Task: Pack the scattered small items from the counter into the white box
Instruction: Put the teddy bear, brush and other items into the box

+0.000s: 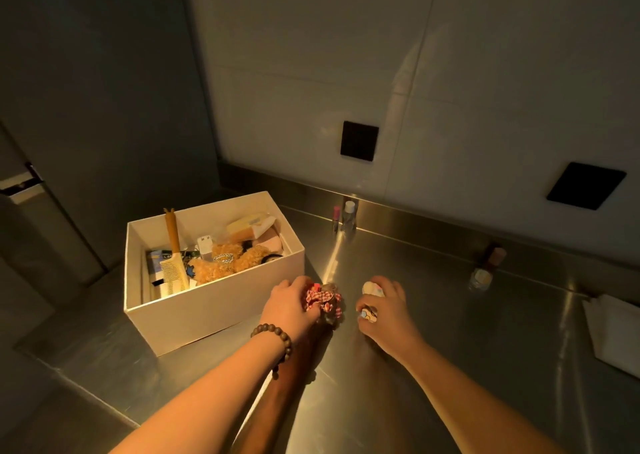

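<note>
The white box [221, 309] stands open on the steel counter at the left. Inside it lie a yellow comb [173, 266], a white charger plug [204, 245], fuzzy tan items [225, 263] and a yellow packet [247, 228]. Just right of the box's near corner, my left hand [289, 309] grips a red-and-white checked scrunchie [323, 301] on the counter. My right hand [384, 309] curls around a small pale item with a cartoon print [370, 303], also on the counter. A bead bracelet circles my left wrist.
Against the back ledge stand a pink lip tube [336, 215] and a small clear bottle with a white cap [349, 216]. Farther right are a small glass bottle [482, 277] and a brown-capped one [495, 256]. White folded paper [613, 329] lies at the right edge.
</note>
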